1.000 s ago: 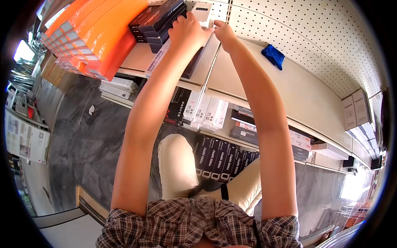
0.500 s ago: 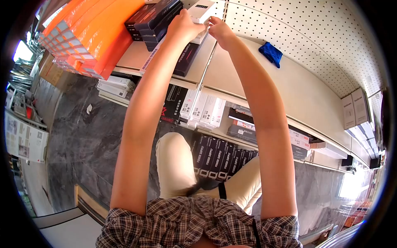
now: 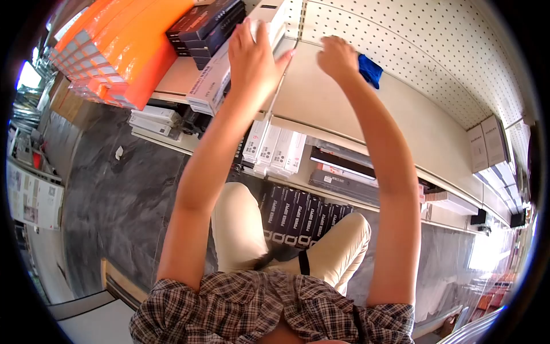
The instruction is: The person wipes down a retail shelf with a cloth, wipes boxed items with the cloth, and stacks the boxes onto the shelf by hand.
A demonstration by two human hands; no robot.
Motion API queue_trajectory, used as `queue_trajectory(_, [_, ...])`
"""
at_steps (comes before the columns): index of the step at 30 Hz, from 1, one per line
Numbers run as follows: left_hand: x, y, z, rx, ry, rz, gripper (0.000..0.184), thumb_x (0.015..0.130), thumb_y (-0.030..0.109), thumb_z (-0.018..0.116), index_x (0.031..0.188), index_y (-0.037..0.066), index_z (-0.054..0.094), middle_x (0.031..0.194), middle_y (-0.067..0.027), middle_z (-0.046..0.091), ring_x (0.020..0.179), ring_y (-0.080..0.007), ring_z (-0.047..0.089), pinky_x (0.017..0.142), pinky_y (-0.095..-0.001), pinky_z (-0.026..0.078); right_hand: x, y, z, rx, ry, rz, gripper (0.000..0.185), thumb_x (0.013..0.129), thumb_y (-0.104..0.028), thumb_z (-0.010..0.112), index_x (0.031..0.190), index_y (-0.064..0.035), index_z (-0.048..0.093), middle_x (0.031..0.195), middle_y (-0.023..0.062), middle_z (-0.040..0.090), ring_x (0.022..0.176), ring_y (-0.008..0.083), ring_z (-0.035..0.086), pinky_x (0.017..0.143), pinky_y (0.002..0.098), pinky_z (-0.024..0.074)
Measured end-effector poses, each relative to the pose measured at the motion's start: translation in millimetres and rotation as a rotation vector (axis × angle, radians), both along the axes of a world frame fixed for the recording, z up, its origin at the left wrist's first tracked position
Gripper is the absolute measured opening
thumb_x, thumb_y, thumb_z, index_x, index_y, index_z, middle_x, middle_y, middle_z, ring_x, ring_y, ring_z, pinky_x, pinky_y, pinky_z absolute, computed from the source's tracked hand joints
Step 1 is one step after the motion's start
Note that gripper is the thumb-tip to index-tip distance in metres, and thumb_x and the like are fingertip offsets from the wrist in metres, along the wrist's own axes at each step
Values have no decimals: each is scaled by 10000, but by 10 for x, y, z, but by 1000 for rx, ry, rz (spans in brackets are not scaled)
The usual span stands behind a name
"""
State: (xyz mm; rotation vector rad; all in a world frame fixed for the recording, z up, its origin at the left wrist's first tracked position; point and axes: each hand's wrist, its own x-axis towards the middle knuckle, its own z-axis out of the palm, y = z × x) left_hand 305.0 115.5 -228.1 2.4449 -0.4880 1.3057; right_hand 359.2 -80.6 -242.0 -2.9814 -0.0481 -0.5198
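My left hand [image 3: 252, 63] is over the boxes at the back of the top shelf, fingers spread and thumb stuck out to the right. Under and behind its fingers is a white box [image 3: 271, 12]; whether the palm touches it I cannot tell. Another long white printed box [image 3: 207, 86] lies left of the wrist. My right hand [image 3: 339, 56] hovers above the bare shelf board [image 3: 309, 86], its fingers loosely bent, with nothing visible in them. A crumpled blue cloth [image 3: 370, 71] lies just right of that hand, partly behind it.
Dark boxes [image 3: 209, 28] are stacked left of my left hand, beside large orange-wrapped packs [image 3: 123, 51]. Perforated panel [image 3: 395, 34] backs the shelf. Below are white cartons [image 3: 275, 149] and black power supply boxes [image 3: 298, 215]. White boxes [image 3: 490, 143] stand at the far right.
Both hands were together at the white box and have separated. My right hand moved right, towards the blue cloth; my left hand opened out. The long printed box now shows more fully.
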Motion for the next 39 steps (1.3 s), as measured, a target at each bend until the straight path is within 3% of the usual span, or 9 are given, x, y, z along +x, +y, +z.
queue_trajectory(5, [-608,-136,-464,-3,83,-259,321,737,78,612,1042,6,541,1133,-165,494,1084,-355,448,932,-463,351,-235,-764,-224,-9,215,-351,523,865,-437,475,1238,-71,470,1299,154,432,1221,312,384,997,457,321])
queue_trajectory(15, [-702,73,-752,-164,182,-315,295,710,-85,489,987,-6,550,1041,-152,530,1056,-339,479,916,-408,396,237,252,-470,47,126,203,664,897,-556,285,1375,-96,324,1437,163,266,1328,341,244,1079,415,237])
queue_trajectory(20, [-692,52,-779,-116,140,-234,279,702,-81,482,967,-18,544,1012,-155,538,1048,-338,487,911,-412,402,261,337,-354,106,230,158,646,900,-553,252,1392,-138,302,1467,129,221,1352,303,211,1105,402,181])
queue_trajectory(26, [-671,97,-852,-131,102,-291,288,696,-94,474,960,-5,549,974,-162,568,1011,-337,525,877,-416,424,134,-2248,-954,-184,301,-244,670,906,-541,217,1403,-96,277,1473,74,234,1355,298,199,1115,395,122])
queue_trajectory(27, [-668,103,-859,-130,108,-292,288,696,-94,474,960,-5,549,974,-162,568,1011,-337,525,877,-416,424,-481,-2003,-495,-33,291,-530,716,893,-571,229,1406,-72,264,1471,144,208,1352,313,204,1114,393,124])
queue_trajectory(30, [-680,90,-877,-214,88,-351,293,695,-100,466,958,-2,551,965,-162,573,992,-336,539,864,-413,429,38,-2411,-982,-93,328,-424,763,881,-597,245,1388,-28,281,1442,219,225,1345,347,202,1104,427,152])
queue_trajectory(34, [-696,73,-846,-276,60,-335,283,692,-111,453,934,-6,558,946,-158,581,975,-338,547,842,-410,437,-53,-587,-487,-83,350,113,729,892,-580,277,1350,-18,351,1437,194,254,1342,338,195,1099,446,153])
queue_trajectory(36, [-662,70,-848,-289,54,-329,283,691,-116,448,926,-7,560,943,-158,583,971,-338,549,834,-409,439,267,228,-844,-41,165,233,729,897,-579,257,1375,-31,302,1462,161,211,1361,310,163,1107,426,134])
queue_trajectory(39, [-638,61,-888,-265,18,-288,283,689,-126,442,918,-11,559,924,-157,586,955,-338,557,819,-408,444,-190,698,-449,142,235,279,663,917,-533,240,1384,-67,302,1469,156,202,1367,301,158,1114,406,120])
